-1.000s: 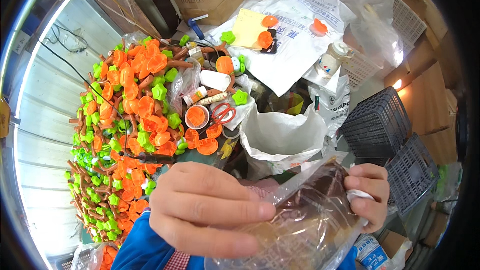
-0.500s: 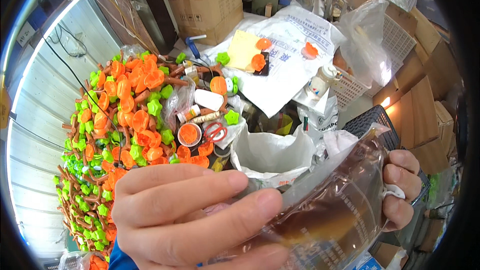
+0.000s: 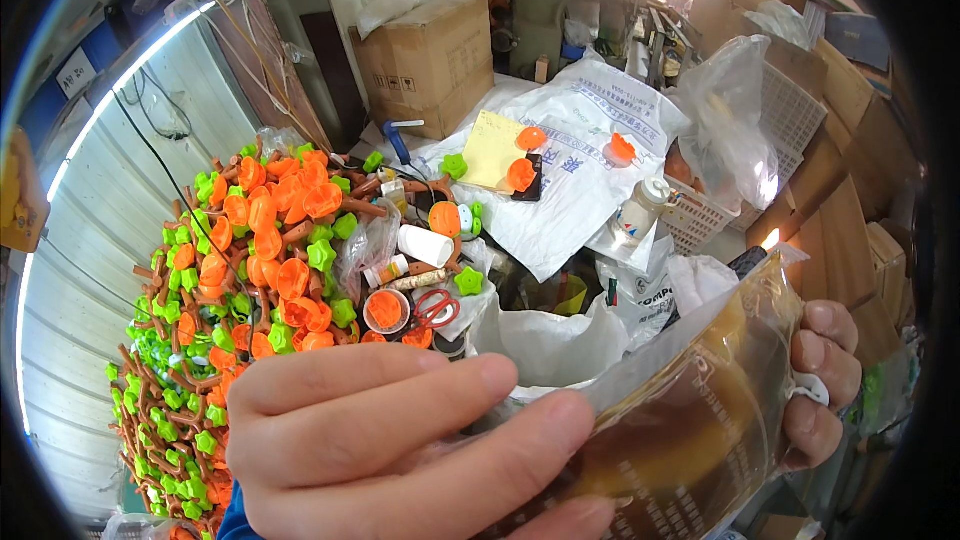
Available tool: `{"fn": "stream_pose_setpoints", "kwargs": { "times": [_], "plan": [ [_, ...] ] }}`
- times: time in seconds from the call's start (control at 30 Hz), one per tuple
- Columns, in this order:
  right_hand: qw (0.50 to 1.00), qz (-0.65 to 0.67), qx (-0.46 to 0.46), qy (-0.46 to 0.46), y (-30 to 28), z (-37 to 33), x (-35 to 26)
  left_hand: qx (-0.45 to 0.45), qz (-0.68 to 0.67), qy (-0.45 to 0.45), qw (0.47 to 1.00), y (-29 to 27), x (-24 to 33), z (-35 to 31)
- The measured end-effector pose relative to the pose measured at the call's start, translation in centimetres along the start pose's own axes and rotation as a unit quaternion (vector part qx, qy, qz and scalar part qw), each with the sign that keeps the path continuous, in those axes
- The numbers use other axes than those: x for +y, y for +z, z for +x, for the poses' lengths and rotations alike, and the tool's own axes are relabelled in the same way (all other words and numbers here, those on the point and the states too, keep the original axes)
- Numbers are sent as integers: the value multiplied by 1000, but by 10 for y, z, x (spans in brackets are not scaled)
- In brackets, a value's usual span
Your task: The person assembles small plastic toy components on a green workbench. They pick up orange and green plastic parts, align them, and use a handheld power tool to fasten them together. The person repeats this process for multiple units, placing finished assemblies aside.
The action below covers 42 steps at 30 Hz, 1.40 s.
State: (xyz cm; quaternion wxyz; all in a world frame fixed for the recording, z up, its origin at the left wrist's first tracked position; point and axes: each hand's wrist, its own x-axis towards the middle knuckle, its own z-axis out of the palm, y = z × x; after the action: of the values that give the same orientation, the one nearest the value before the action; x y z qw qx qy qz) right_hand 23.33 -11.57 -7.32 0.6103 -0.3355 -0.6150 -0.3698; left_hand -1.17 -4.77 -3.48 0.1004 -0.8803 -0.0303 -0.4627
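Shifted brownish printed plastic bag [image 3: 690, 430] rightward since a second ago, gripping its edge in right hand [image 3: 828, 365], likely for steadiness, with left hand [image 3: 370, 440] across it, fingers parted, hold unclear.

Saw lines of small pale print across the clear pouch [image 3: 690, 420], too fine to make out. Noticed large blue characters along the middle of the white sack [image 3: 555, 225], with smaller blue lines toward its far edge; a few faint marks near the far edge of the yellow paper [image 3: 492, 155]; and bold black lettering on the white bag [image 3: 640, 305] just off the sack's near right edge. Found handling symbols on the cardboard box [image 3: 420, 65], dark characters on the white tag [image 3: 76, 82], and coloured triangles on the white jar [image 3: 640, 210].
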Motion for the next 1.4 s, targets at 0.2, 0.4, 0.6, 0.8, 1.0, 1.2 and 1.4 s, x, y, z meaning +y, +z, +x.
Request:
{"fn": "stream_pose_setpoints", "kwargs": {
  "times": [0.2,0.4,0.6,0.8,1.0,1.2,1.4],
  "plan": [
    [999,13,30,7,1,-2,-2,47,-9,89,995,6,-9,9],
    [998,21,-24,-46,-15,5,10,1,-1,216,976,-2,-29,20],
    [998,19,-15,-64,-17,9,10,64,16,245,967,5,-31,20],
    [997,19,-50,-59,-24,18,7,-1,12,235,972,-10,-26,24],
    [996,38,-65,-56,-25,20,5,41,21,233,971,-5,-23,24],
    [994,36,-67,-78,-28,18,8,29,26,241,970,-9,-23,29],
    [996,34,-22,-75,-21,25,6,35,30,236,971,-9,-21,28]
  ]
}}
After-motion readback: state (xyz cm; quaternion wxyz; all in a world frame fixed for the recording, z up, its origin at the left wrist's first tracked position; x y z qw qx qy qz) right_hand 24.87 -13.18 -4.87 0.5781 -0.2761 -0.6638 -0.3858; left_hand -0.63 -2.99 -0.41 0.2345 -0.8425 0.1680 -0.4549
